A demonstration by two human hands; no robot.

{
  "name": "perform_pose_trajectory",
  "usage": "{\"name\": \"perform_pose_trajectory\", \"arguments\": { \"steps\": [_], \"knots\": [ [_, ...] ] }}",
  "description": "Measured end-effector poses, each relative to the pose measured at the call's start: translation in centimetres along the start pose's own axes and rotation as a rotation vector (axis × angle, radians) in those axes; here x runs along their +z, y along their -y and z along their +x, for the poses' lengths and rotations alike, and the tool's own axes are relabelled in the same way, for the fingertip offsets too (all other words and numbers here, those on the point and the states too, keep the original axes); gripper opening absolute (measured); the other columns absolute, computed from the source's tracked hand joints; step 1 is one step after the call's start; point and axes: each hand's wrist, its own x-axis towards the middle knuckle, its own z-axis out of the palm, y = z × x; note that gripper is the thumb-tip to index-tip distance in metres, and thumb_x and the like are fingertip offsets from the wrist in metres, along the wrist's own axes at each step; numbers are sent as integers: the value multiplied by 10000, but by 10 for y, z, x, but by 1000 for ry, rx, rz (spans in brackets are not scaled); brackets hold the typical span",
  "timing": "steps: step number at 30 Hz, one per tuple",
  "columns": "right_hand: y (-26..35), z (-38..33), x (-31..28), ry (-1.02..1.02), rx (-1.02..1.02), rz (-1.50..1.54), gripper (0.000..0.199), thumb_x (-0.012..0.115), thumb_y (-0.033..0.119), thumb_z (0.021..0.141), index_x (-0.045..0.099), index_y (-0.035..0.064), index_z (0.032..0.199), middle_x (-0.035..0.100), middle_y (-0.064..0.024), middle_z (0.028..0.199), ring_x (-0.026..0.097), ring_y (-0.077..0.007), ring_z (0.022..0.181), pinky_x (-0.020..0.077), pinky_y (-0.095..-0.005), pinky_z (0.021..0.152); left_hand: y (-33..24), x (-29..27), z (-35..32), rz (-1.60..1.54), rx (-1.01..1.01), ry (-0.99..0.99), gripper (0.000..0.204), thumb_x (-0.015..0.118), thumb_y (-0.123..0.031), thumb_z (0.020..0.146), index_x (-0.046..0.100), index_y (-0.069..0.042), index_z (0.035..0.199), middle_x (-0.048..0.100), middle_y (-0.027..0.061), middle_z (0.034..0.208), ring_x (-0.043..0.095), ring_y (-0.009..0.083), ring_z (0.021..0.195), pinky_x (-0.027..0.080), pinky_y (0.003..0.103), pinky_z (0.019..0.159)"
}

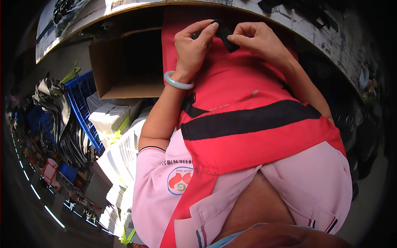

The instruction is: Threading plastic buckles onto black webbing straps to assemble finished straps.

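Observation:
A short black strip [226, 38], perhaps fabric, is stretched between my two hands above the red apron [240, 78] over my lap. My left hand [194, 47], with a pale bangle [178, 81] at its wrist, pinches the strip's upper end between thumb and fingers. A bit of black also shows behind the left fingers. From the other side, my right hand [259, 40] grips the strip's edge near its lower end with thumb and bent forefinger. The right hand's other fingers are curled in and partly hidden.
A worn white worktop [136, 7] curves across the far side, with black pieces [306, 12] on it. Beneath it at left stands an open cardboard box [130, 91]. Bundled white sheets [109, 118], a blue crate [82, 99] and stacked dark pieces [62, 120] are to my left.

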Motion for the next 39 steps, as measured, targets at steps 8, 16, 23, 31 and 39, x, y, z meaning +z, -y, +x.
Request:
{"name": "perform_pose_trajectory", "arguments": {
  "steps": [8,16,23,31,39],
  "knots": [
    [-3,6,14,-107,-32,196,238,650,268,910,637,34,864,553,34,661,478,-23,594,384,-180,531,2,-5,-2,82,206,74,116,683,-40,870,714,-13,979,647,1,853,548,62,739,431,199,649],
    [-1,2,6,28,-92,263,214,627,255,936,653,49,990,567,49,727,494,-2,621,397,-159,529,-7,-12,-14,215,460,234,137,693,-13,843,715,-12,978,569,31,937,514,88,807,397,189,616],
    [3,-2,6,23,-139,255,163,674,149,893,646,16,983,646,-18,879,617,-87,800,506,-224,768,-24,-13,-30,302,482,259,183,714,29,782,726,-20,958,543,31,901,512,105,770,422,215,642],
    [7,-3,15,11,-164,288,214,689,89,868,608,22,1055,633,-26,969,617,-91,885,508,-236,818,-31,-17,-37,338,419,280,172,697,50,785,725,-15,942,555,42,888,538,117,786,432,209,664],
    [0,15,38,42,-215,134,268,649,185,906,615,22,1116,652,-50,966,606,-118,922,482,-261,845,-54,-102,-54,571,316,-261,197,703,-91,867,708,-21,1050,606,17,880,559,75,751,440,182,625]
  ]
}}
